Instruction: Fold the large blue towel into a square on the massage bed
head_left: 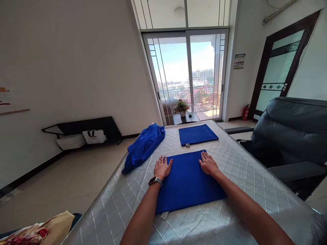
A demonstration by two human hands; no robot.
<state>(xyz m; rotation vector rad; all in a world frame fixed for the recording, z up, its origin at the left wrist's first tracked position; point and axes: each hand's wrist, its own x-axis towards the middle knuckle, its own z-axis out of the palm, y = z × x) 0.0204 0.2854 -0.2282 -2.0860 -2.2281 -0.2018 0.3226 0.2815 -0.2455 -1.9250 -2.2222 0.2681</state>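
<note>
A flat blue rectangular cloth piece (189,182), like a pillowcase, lies spread on the silver quilted mattress (122,204), a small white tag showing at its near edge. My left hand (162,167) rests flat on its far left corner, fingers stretched out, a watch on the wrist. On its far right corner lies my right hand (208,162), palm down with fingers extended. Beyond them sits a second, smaller-looking flat blue cloth piece (198,134), also tagged. To the left, a crumpled blue cloth (145,146) is heaped by the mattress edge.
A dark leather armchair (293,129) stands close along the right side. A small black table with a potted plant (182,108) is past the far end, before the sliding glass door (189,75). Patterned fabric (46,229) lies at lower left; a black bench (84,131) lines the wall.
</note>
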